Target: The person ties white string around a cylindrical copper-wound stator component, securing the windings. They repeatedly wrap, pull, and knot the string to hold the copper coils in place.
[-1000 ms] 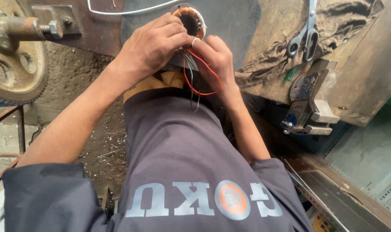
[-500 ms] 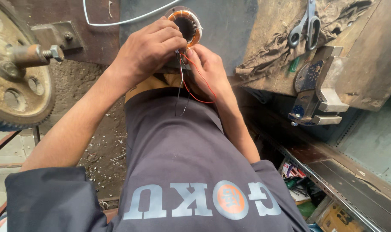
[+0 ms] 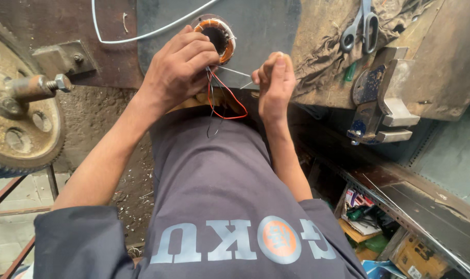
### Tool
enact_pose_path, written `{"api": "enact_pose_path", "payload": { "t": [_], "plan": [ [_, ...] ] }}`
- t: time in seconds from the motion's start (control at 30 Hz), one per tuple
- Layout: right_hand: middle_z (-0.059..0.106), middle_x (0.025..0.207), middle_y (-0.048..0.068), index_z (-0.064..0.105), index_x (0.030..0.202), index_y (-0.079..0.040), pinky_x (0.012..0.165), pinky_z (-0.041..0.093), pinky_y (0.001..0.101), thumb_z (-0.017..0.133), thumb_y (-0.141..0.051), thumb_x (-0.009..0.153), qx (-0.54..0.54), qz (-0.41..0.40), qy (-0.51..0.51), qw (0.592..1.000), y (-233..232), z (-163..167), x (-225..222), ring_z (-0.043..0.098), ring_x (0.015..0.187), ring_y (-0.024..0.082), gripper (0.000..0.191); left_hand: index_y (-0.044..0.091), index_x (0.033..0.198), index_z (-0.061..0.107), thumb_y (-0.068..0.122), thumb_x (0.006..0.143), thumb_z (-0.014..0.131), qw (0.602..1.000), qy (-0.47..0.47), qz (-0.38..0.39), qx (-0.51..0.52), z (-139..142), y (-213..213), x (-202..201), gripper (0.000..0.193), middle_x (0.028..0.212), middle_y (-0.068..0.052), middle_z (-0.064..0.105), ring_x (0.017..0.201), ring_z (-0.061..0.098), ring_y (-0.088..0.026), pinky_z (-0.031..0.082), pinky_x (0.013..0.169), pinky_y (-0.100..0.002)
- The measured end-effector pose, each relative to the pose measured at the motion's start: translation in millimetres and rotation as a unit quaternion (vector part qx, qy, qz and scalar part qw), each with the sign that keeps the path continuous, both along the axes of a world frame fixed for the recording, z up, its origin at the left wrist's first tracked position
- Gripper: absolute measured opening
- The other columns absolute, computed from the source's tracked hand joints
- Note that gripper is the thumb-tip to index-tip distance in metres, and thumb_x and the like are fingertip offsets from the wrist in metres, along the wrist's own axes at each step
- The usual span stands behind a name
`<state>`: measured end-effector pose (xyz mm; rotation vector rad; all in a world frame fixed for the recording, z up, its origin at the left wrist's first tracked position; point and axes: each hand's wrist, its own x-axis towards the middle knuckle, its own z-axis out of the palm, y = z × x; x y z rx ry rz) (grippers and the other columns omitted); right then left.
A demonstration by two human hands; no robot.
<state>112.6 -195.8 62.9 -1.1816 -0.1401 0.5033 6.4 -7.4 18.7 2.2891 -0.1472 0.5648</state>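
At the far left, a big rusty gear wheel point(image 3: 15, 124) is seen on its shaft, with a bolt sticking out toward the middle. It is well apart from the work and is not touched.

Next, the left hand point(image 3: 178, 70) is laid over the near side of a small motor coil point(image 3: 216, 39), a ring wound in copper and taped in orange. The fingers point(image 3: 196, 54) are curled down against it, so the coil looks pinned steady on the grey table point(image 3: 261, 31) while the wires are handled. A white cable point(image 3: 142, 35) is looped across the table above the hand.

Below the coil, a red wire point(image 3: 227, 101) and some thin dark wires are left hanging in a loop over the person's dark shirt point(image 3: 214, 196), free of the table edge.

To the right, the right hand point(image 3: 273, 85) is closed in a pinch on a thin pale strip point(image 3: 235, 72) that runs back toward the coil. It is held just apart from the left hand, seemingly to keep the strip taut. What the strip is cannot be told for certain.

Further right, scissors point(image 3: 360, 26) are lying on a dirty rag point(image 3: 323, 57), and a blue vise point(image 3: 377, 103) is fixed at the table edge, all near but untouched.
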Motion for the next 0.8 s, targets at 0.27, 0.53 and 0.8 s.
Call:
{"api": "enact_pose_path", "payload": {
  "t": [0.27, 0.53, 0.8],
  "plan": [
    [0.048, 0.073, -0.004, 0.066, 0.109, -0.003, 0.063, 0.039, 0.0245, 0.062, -0.025, 0.109, -0.227, 0.123, 0.059, 0.964, -124.8, 35.8, 15.0, 0.041, 0.064, 0.008, 0.023, 0.006, 0.107, 0.064, 0.004, 0.092, 0.08, 0.998, 0.009, -0.048, -0.029, -9.6, 17.4, 0.8, 0.021, 0.11, -0.007, 0.066, 0.12, 0.062, -0.028, 0.048, 0.123, -0.049],
    [0.073, 0.11, 0.008, 0.075, 0.119, 0.002, 0.087, 0.052, 0.022, 0.073, 0.002, 0.115, -0.617, -0.074, -0.287, 0.729, -304.3, 120.8, -8.7, 0.066, 0.097, 0.01, 0.005, 0.015, 0.105, 0.067, 0.01, 0.099, 0.074, 0.989, -0.057, -0.015, 0.133, -15.8, 33.1, -10.1, 0.01, 0.112, 0.009, 0.068, 0.115, 0.058, -0.018, 0.032, 0.121, -0.043],
    [0.068, 0.105, 0.005, 0.071, 0.115, 0.0, 0.076, 0.053, 0.0243, 0.074, -0.002, 0.111, -0.683, -0.203, -0.209, 0.669, -348.6, 168.5, -38.5, 0.066, 0.09, 0.011, 0.005, 0.013, 0.106, 0.067, 0.007, 0.094, 0.073, 0.998, -0.02, -0.04, 0.054, -14.6, 30.8, -10.3, 0.014, 0.112, 0.009, 0.068, 0.095, 0.054, -0.018, 0.046, 0.091, -0.036]
  ]
}}
